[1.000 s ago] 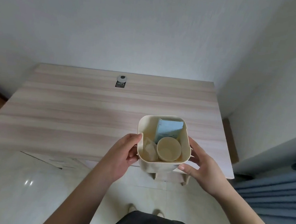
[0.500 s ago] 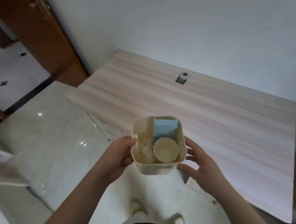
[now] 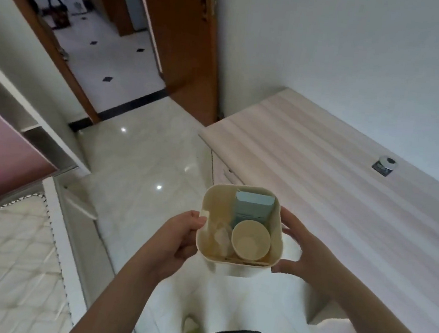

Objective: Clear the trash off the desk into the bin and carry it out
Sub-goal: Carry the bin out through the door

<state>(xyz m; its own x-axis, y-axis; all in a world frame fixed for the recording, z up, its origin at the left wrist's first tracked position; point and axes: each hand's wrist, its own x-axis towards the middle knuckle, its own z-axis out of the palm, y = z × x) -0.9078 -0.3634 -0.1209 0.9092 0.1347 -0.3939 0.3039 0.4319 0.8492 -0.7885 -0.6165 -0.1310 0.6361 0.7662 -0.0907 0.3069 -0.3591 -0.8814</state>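
Note:
I hold a small cream bin (image 3: 216, 201) in the air in front of me, over the floor beside the desk. My left hand (image 3: 179, 236) grips its left wall, thumb over the rim. My right hand (image 3: 298, 252) clasps its right wall. Inside the bin stand a pale blue carton (image 3: 253, 207), a paper cup (image 3: 251, 240) and a crumpled clear wrapper (image 3: 221, 237). The light wooden desk (image 3: 330, 204) stretches away on the right, against the white wall.
A small dark device with a round cap (image 3: 384, 166) lies near the desk's far edge. An open doorway (image 3: 111, 56) with a brown door (image 3: 182, 42) lies ahead on the left. A quilted bed (image 3: 9, 253) fills the lower left. Glossy floor tiles (image 3: 143, 164) run toward the doorway.
My view has swung left from the desk toward the doorway and bed. Both hands keep hold of the bin, which has come off the desk edge and is over the floor.

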